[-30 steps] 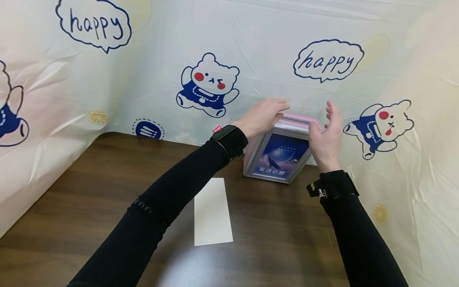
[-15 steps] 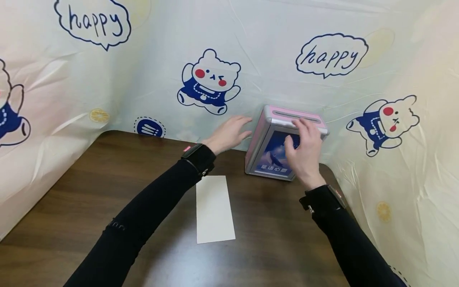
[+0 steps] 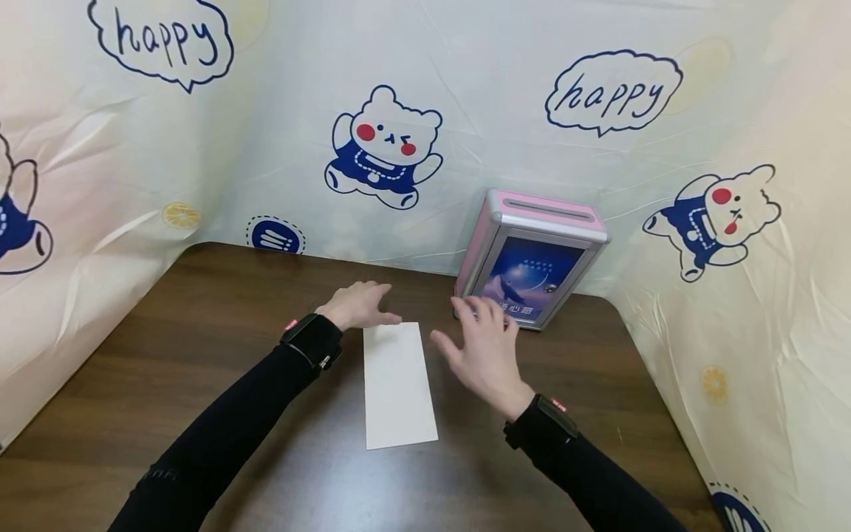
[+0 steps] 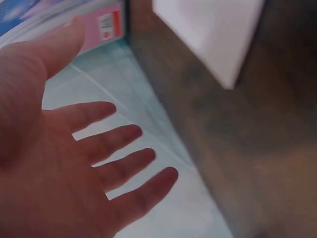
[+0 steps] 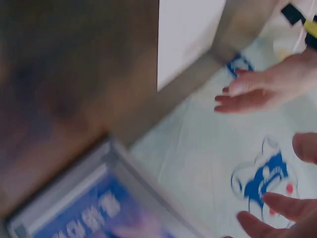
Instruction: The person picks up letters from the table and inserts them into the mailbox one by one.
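A blank white sheet of paper (image 3: 400,391) lies flat on the brown wooden table (image 3: 279,458). Just beyond its far left corner is my left hand (image 3: 359,304), fingers spread and nothing in them; the left wrist view shows its open palm (image 4: 49,173). To the right of the paper my right hand (image 3: 488,355) hovers with spread, slightly bent fingers, also holding nothing. Behind it stands a pink and silver box (image 3: 538,251) with a slot in its top and a blue picture panel on its front. My right hand covers part of the box's lower front edge in the head view.
A pale cloth (image 3: 279,148) printed with bears and "happy" bubbles hangs behind the table and along both sides. The box stands close to it, near the table's far right corner. Bare wood surrounds the paper.
Both hands have come away from the box at the back. The left moved left and nearer to the paper; the right moved down and left. Box and paper stay in place.
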